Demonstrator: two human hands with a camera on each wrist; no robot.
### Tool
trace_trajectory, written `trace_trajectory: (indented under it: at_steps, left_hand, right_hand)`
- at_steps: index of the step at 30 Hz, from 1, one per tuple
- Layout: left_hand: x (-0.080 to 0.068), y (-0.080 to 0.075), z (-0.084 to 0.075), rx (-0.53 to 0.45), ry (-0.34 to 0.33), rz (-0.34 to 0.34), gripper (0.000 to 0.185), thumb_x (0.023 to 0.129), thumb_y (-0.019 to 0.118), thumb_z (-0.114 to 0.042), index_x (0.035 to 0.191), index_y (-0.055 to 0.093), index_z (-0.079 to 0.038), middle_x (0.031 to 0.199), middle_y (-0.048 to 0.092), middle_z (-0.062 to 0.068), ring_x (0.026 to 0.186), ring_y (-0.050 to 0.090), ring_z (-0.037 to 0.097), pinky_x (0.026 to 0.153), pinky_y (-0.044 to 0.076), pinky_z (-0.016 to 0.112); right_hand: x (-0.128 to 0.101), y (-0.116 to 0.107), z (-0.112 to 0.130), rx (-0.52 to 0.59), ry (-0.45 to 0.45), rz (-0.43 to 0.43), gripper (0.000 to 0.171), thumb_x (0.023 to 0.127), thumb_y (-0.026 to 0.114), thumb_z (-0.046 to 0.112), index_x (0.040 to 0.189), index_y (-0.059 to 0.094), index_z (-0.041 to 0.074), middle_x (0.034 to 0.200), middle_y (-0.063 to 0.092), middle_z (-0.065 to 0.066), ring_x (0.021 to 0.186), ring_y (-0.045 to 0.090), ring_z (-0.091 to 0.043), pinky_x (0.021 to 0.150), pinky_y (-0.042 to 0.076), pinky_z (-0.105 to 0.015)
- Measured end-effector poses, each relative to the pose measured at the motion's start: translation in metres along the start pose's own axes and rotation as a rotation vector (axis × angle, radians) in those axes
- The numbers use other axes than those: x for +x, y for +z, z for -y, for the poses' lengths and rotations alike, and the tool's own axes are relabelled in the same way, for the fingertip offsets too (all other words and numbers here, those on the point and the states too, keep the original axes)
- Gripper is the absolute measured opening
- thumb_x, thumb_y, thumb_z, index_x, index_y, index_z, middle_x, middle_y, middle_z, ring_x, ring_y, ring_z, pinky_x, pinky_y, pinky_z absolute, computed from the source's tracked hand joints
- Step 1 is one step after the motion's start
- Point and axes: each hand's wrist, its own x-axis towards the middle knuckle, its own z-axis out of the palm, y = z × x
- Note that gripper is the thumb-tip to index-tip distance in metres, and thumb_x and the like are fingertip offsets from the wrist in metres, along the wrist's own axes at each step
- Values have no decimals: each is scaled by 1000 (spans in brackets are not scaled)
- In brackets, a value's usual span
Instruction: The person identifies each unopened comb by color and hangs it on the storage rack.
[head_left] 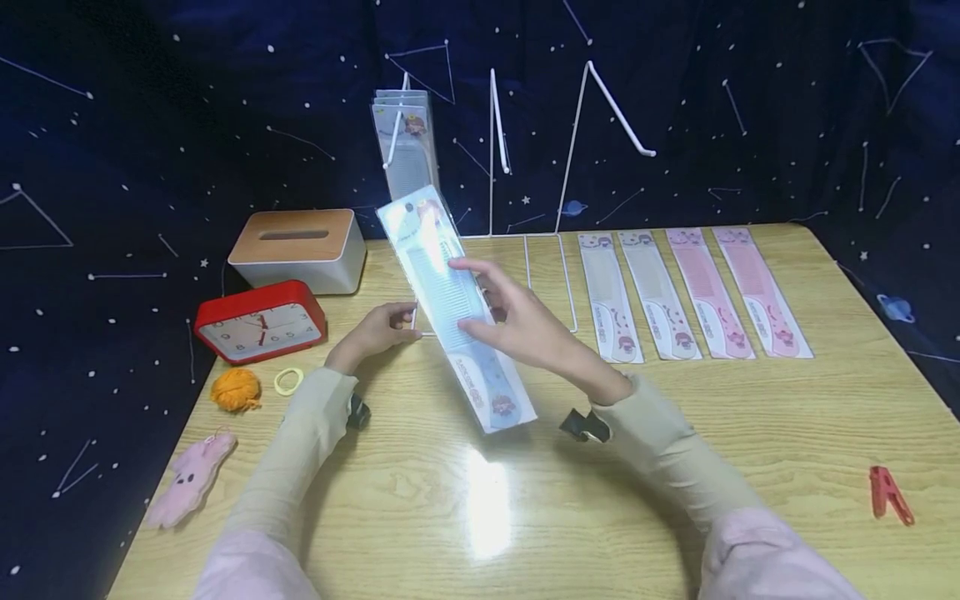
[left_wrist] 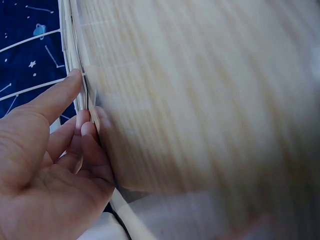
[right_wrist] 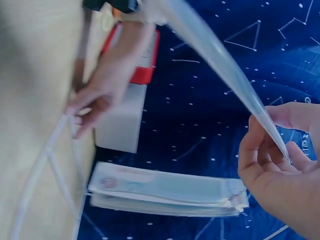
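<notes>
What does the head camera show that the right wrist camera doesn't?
Only the head view shows the four packaged combs lying in a row on the table, the red clip, the orange yarn ball and the pink plush. Only the right wrist view shows the hanging comb packs from the side, stacked. Both show the right hand pinching a blue comb pack, and the red clock.
</notes>
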Motion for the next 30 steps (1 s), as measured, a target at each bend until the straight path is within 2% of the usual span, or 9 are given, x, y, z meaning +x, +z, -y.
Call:
trace_trajectory:
  at_steps: [4,7,12,19,30]
  left_hand:
    - [-2,1,0,2,8,-7,61,88,67,-14,140,41,4,116,53,15,99,45,24,86,39,34]
    - [-3,2,0,-2,25,-10,60,87,67,-12,139,42,6,116,54,17,98,47,26,85,40,34]
    - [-2,4,1,-12,40,-12,59,87,68,-11,138,43,6,119,57,20,100,50,27,87,42,34]
    - [-2,2,-1,-1,46,-26,58,86,68,-11,137,45,4,113,58,18,92,48,23,78,40,30]
    - [1,1,0,-20,20,-14,61,87,67,-12,140,41,5,125,55,21,109,49,31,96,40,42]
  right_hand:
    - [18,-1,11,13,-75,-15,65,85,59,-10,142,32,4,122,49,-22,102,60,-32,74,54,-36]
    - [28,0,16,-10,-98,-23,64,86,59,-9,142,32,4,122,50,-21,99,61,-30,72,54,-36]
    - [37,2,17,-66,-76,-33,63,86,60,-7,141,34,6,123,50,-19,96,62,-29,70,54,-34]
    - [40,3,11,-123,-69,-42,62,86,62,-5,141,36,8,124,50,-18,90,61,-27,67,53,-33]
    - [39,5,7,-106,-84,-76,63,85,61,-9,141,36,6,124,50,-19,98,61,-30,68,54,-33]
